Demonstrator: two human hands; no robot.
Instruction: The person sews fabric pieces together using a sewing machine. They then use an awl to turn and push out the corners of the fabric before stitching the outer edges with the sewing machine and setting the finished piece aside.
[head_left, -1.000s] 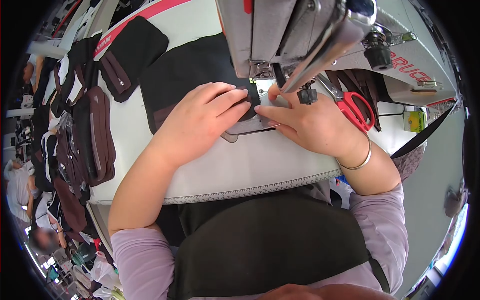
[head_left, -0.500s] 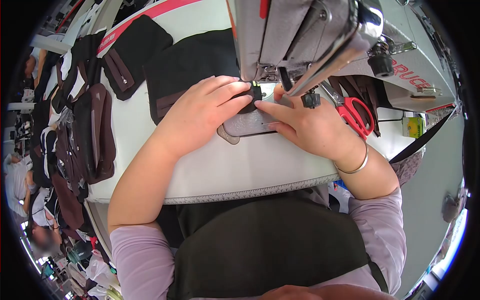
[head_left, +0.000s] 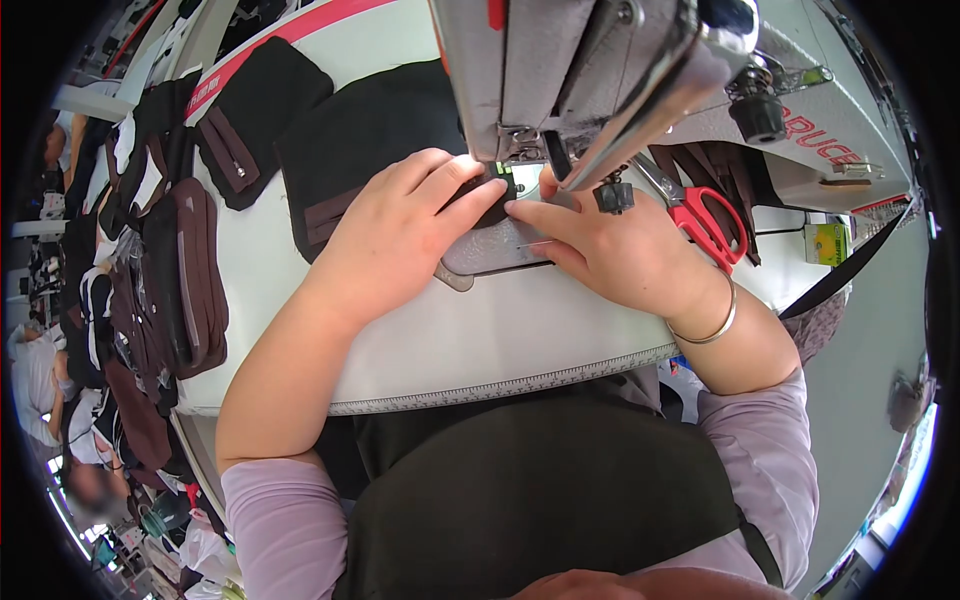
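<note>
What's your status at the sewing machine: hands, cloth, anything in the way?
Left hand on dark cloth, right hand at its edge. Cloth reaches under sewing machine. Red-handled scissors beside right hand, off the cloth.

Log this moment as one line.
left hand: flat on black cloth | right hand: fingertips at cloth edge | sewing machine: head above cloth edge | red-handled scissors: unheld, beside right hand

Large cloth [head_left: 365,125]: black, with a dark brown strip [head_left: 328,212]. The smaller cloth [head_left: 295,85] repeats those 2 colours. Tabletop [head_left: 400,350]: white, edged by a pinkish-red band [head_left: 238,72] with white lettering. Measuring tape [head_left: 500,388]: pale, patterned with fine dark marks. Sewing machine [head_left: 690,85]: silver and off-white, red lettering. Scissors [head_left: 708,225] — red handles. Small box [head_left: 826,243]: yellow and green. Apron [head_left: 540,490]: black; 2 sleeves [head_left: 285,520] — pale lilac. Bangle [head_left: 722,325]: silver.
</note>
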